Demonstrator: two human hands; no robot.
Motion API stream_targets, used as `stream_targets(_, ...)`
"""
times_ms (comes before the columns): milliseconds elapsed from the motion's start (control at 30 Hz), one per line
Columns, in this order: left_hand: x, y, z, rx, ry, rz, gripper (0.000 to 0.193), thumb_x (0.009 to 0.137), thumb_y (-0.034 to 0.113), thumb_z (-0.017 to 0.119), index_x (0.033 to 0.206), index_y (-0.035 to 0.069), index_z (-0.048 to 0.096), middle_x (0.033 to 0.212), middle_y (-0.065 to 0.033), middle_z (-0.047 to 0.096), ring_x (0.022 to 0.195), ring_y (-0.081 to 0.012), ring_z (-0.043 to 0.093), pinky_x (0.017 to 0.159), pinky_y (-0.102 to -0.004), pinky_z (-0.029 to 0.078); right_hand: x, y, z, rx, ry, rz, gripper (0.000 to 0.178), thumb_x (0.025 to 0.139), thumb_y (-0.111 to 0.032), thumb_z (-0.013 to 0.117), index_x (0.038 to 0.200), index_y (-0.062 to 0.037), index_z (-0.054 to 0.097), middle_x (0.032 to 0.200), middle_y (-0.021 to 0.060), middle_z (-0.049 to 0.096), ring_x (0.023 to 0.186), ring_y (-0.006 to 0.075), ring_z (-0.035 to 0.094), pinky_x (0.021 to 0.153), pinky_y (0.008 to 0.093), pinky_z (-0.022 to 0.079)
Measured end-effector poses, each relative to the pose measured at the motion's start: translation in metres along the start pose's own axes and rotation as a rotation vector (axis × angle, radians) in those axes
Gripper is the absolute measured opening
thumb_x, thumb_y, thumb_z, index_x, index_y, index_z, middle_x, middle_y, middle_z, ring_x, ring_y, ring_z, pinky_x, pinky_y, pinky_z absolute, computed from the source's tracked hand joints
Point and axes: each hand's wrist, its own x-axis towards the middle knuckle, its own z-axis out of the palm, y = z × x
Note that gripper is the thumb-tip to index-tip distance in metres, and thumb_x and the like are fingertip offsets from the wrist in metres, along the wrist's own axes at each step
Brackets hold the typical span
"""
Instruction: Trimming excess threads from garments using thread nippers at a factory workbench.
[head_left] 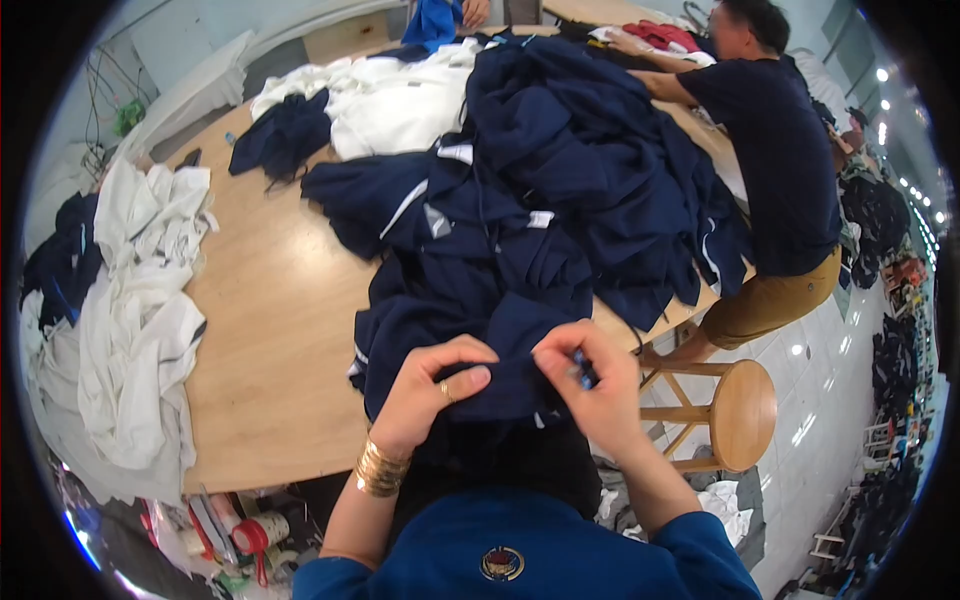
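Observation:
A navy garment (pixel 440 300) lies at the table's near edge, its front part lifted between my hands. My left hand (pixel 432 390), with a ring and gold bangles at the wrist, pinches the cloth between thumb and fingers. Across from it, my right hand (pixel 598 385) has thumb and fingertips closed at the fabric's right part. Tucked in the right palm is a small blue tool (pixel 583 370), mostly covered by the fingers; its exact kind cannot be made out. White labels show on the navy cloth farther up.
A big navy garment pile (pixel 590 150) covers the table's middle, with white garments (pixel 400 105) behind. More white cloth (pixel 150 310) hangs over the left edge of the wooden table (pixel 270 370). At right, a person (pixel 770 140) leans in beside a wooden stool (pixel 742 415). Another person's hand (pixel 475 12) shows far back.

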Motion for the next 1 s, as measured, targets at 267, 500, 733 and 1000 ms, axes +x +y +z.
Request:
stream_targets(267,-0.004,0.000,-0.004,-0.117,0.017,-0.056,0.015,0.084,0.007,0.063,0.094,-0.004,0.065,0.091,-0.0026,0.062,0.087,-0.0098,0.055,0.083,-0.0221,0.042,-0.001,0.000,-0.017,-0.147,-0.172,-0.060,0.030,0.076,-0.023,0.075,0.094,-0.0045,0.059,0.079,0.0057,0.062,0.065,0.0179,0.060,0.059,0.0265,0.046)
stream_targets(500,-0.008,-0.004,-0.005,-0.154,0.000,-0.051,0.015,0.083,0.006,0.063,0.095,-0.003,0.066,0.091,-0.0027,0.062,0.086,-0.0095,0.056,0.082,-0.0217,0.042,-0.001,-0.003,-0.016,-0.252,-0.235,-0.169,0.024,0.076,-0.021,0.070,0.087,-0.0020,0.061,0.074,0.0080,0.060,0.064,0.0228,0.057,0.058,0.0301,0.042)
stream_targets(733,-0.006,-0.002,-0.003,-0.120,-0.026,-0.027,0.014,0.083,0.005,0.064,0.095,-0.003,0.066,0.092,-0.0036,0.062,0.086,-0.0102,0.056,0.083,-0.0221,0.042,0.002,-0.006,-0.015,-0.288,-0.242,-0.213,0.023,0.076,-0.019,0.069,0.087,-0.0015,0.061,0.073,0.0092,0.059,0.065,0.0257,0.057,0.060,0.0312,0.043)
stream_targets(1000,-0.006,-0.002,-0.004,-0.115,-0.029,-0.033,0.014,0.083,0.005,0.064,0.094,-0.003,0.066,0.093,-0.0044,0.063,0.087,-0.0110,0.057,0.083,-0.0226,0.042,0.006,-0.004,-0.015,-0.368,-0.231,-0.331,0.024,0.077,-0.023,0.071,0.087,-0.0043,0.060,0.071,0.0047,0.059,0.059,0.0210,0.054,0.054,0.0307,0.041)
